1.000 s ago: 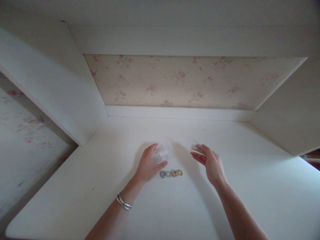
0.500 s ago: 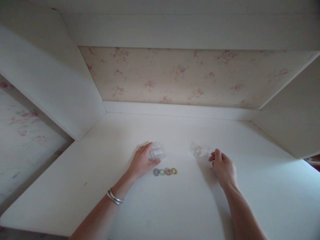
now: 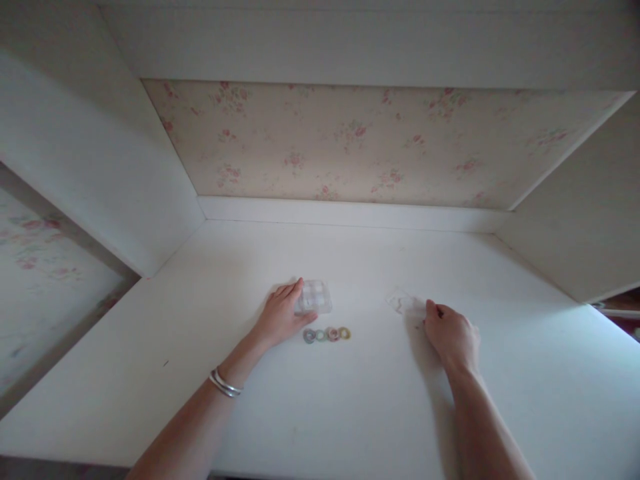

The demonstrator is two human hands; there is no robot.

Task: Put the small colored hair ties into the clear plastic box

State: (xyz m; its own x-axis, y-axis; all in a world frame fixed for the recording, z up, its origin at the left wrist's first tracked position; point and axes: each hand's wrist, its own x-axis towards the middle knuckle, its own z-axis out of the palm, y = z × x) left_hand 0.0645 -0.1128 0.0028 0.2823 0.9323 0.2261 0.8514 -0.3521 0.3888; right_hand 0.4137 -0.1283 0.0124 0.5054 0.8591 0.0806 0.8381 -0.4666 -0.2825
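My left hand (image 3: pixel 284 313) grips a small clear plastic box (image 3: pixel 317 297) at its left side, fingers at the back edge and thumb at the front. The box lies on the white tabletop, and faint divisions show in it. Just in front of it, several small ring-shaped rolls (image 3: pixel 333 335), which look like coloured tape, lie in a row, touching or nearly so. To the right, my right hand (image 3: pixel 450 337) is closed in a pinch on a thin, clear plastic piece (image 3: pixel 403 303), bag-like or sheet-like, pointing left. Its gripped end is hidden by the fingers.
The white tabletop (image 3: pixel 280 413) runs back to a low ledge (image 3: pixel 350 213) below flowered wallpaper (image 3: pixel 320 143). White panels (image 3: pixel 120 173) stand at left and right, with a shelf overhead. A small dark mark (image 3: pixel 165 363) lies on the left of the table.
My right hand has turned over a little, and the clear plastic piece has shifted with it. The clear box has been straightened slightly under my left hand. The camera view has moved a little.
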